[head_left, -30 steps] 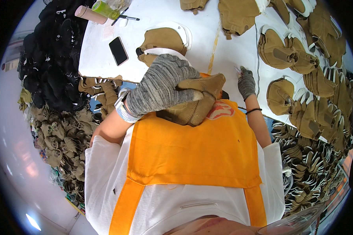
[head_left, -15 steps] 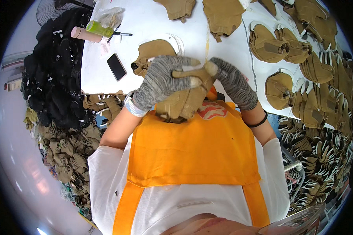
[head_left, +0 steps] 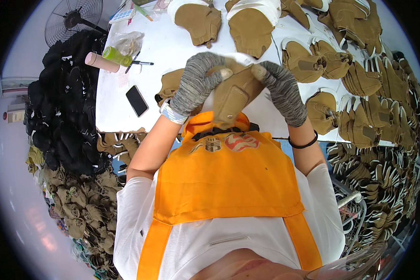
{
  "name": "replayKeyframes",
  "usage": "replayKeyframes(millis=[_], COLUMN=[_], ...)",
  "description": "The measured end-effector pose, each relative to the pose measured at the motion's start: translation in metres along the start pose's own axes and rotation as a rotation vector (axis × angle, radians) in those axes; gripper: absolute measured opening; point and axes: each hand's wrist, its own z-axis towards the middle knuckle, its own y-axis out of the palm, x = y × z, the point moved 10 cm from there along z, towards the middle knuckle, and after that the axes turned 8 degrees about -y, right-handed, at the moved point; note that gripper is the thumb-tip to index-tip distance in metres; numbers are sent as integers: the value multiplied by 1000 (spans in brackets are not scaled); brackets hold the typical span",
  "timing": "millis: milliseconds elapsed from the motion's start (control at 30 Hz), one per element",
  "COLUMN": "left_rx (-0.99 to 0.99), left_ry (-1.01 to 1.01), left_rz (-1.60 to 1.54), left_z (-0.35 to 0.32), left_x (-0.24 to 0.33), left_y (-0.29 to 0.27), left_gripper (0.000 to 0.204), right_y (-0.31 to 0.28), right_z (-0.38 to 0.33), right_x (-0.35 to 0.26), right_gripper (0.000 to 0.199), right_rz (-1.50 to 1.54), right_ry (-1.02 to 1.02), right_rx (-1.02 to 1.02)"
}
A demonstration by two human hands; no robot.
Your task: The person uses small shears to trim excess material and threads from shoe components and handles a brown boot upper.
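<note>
Both hands wear grey knitted gloves with pale fingertips. Between them hangs a brown shoe upper (head_left: 234, 98), its stitched patch toward me and a white edge showing at its far side. My left hand (head_left: 200, 81) grips its left side, thumb on the near face. On the right, my right hand (head_left: 283, 91) pinches the upper's top edge between thumb and fingers. Another brown upper (head_left: 171, 84) lies on the white table (head_left: 114, 105), partly hidden behind my left hand.
A phone (head_left: 137, 101), a pink bottle (head_left: 101, 62), a green bottle (head_left: 116, 56) and a pen (head_left: 143, 63) lie at the left. More brown uppers (head_left: 252, 35) lie at the back, with stacks (head_left: 366, 122) at the right. Black pieces (head_left: 63, 112) are piled beside the table.
The upper has been lifted away from my apron and turned, so its stitched patch faces me. My hands have moved slightly farther out over the table, and the view has shifted.
</note>
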Motion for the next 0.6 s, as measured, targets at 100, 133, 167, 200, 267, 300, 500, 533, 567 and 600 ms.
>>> replayKeyframes(millis=[100,133,167,200,267,300,500,533,567,600], left_rx=[-169,-293,-418,-591,-758,-839,-410,-252,-101,-82], left_ry=[215,277,337,381,417,389,-498,-500,-497,-428], left_rz=[271,280,281,142,-188,-226,-522,-637,-752,-845], left_z=[-7,-18,-32,-44,-65,-70,-43,-47,-46,-39], left_x=[51,68,85,102,108,108,-47,-69,-84,-80], left_y=[29,43,56,62,61,63,44,42,38,37], left_gripper=[52,53,54,54,50,48,62,65,69,71], right_y=[-28,-39,-44,-49,-57,-63,-87,-74,-59,-46], right_z=[7,9,7,7,12,14,21,24,22,19], right_x=[-15,-12,-18,-29,-31,-29,24,18,10,5], right_gripper=[36,36,36,35,34,34,52,50,49,48], right_rz=[-37,-21,-34,-43,-45,-20,657,684,705,726], right_ry=[-95,-151,-198,-247,-210,-210,-230,-207,-181,-154], right_rx=[159,211,257,297,307,333,426,376,335,301])
